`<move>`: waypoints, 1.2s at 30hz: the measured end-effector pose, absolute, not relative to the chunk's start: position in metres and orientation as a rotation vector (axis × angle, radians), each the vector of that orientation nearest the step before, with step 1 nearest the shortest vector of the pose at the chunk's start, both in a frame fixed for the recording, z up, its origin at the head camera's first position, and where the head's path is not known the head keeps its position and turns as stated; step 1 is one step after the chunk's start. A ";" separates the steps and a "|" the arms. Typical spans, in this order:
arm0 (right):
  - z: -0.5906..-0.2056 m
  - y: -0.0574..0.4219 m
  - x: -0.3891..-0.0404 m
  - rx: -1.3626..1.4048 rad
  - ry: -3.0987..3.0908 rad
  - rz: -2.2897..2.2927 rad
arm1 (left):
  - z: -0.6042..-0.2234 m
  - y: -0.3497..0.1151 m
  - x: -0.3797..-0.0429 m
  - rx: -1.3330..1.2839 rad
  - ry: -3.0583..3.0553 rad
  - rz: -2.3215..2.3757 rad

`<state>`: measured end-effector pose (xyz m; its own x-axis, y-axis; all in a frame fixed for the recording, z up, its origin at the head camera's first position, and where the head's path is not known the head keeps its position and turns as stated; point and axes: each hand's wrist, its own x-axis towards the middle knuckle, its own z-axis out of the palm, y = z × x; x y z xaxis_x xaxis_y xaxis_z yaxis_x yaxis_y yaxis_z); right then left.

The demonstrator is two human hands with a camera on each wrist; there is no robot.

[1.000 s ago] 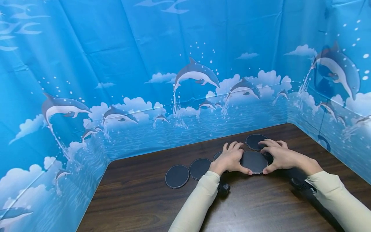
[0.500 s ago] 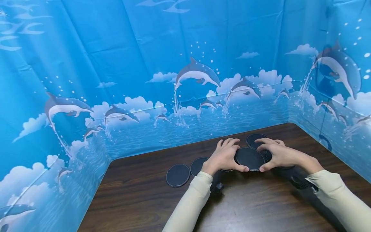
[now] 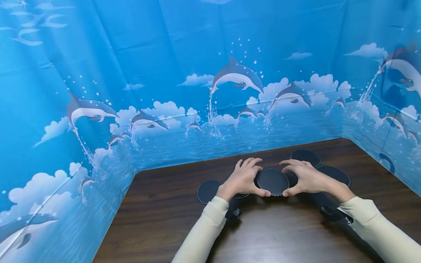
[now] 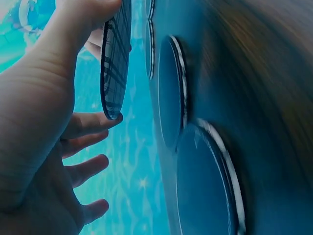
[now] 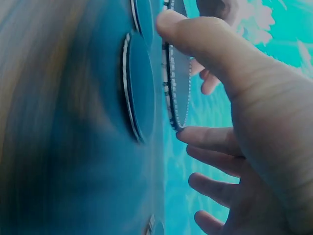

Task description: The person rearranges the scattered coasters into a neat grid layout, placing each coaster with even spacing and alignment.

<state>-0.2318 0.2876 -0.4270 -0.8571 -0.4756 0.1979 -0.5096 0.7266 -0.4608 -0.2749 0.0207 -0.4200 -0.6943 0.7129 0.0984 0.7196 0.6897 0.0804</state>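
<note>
A round black coaster [image 3: 272, 181] with a stitched rim is held between both hands, above the table. My left hand [image 3: 243, 179] grips its left edge with thumb and forefinger; the other fingers spread out. At the opposite edge, my right hand [image 3: 307, 177] holds it likewise by thumb and forefinger. From the left wrist view, the raised coaster [image 4: 116, 63] shows a plaid underside and stands apart from the coasters lying below. One dark coaster [image 3: 291, 179] lies partly hidden behind the right hand's thumb and forefinger. Another coaster [image 3: 241, 196] is mostly covered by the left hand.
A flat coaster [image 3: 208, 191] lies at the left. Two more, a far coaster [image 3: 306, 157] and a right-hand coaster [image 3: 335, 175], lie near the back right. Around the brown wooden table [image 3: 158, 219] hangs a blue dolphin-printed curtain [image 3: 184, 44].
Both hands have carried the coaster leftward over the row, uncovering more of the coasters at the right. The head view has turned slightly to the left.
</note>
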 end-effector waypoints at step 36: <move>-0.456 0.075 -0.205 1.191 -2.551 0.799 | -0.421 -0.206 -0.190 -1.058 -2.871 -0.158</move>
